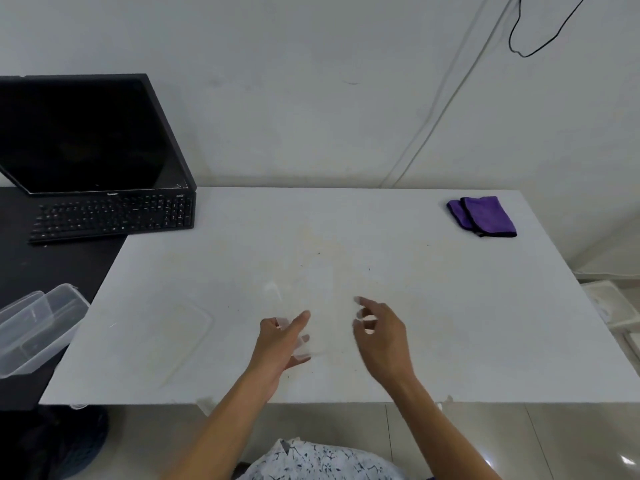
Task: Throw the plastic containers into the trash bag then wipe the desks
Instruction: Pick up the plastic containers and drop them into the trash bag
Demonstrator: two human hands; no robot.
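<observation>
Two clear plastic tubs far left, one sitting in the other, on the near part of the black desk. Behind them on the same desk: a black keyboard and a dark monitor tilted back toward the wall. On the floor below that desk is a dark bundle; can't tell what it is.

White desk takes up the rest. Near its left front a faint clear rectangular outline lies flat. Looks like a lid, but too transparent to be sure. Light stains and specks around the middle of the surface.

Left hand is low centre, over the front part of the white desk. Thumb up, fingers curled round the near-left corner of a clear container. Container is motion-blurred and nearly invisible against the white top. It spans the gap between the two hands. Can't tell whether it's lifted or resting on the desk.

Right hand is just right of it, fingers half-curled toward the container's right edge. Blur hides the contact, so can't tell whether it grips or only hovers.

Purple cloth lies folded at the far right rear of the white desk, well apart from both hands. Black cable loops down the wall, top right.
</observation>
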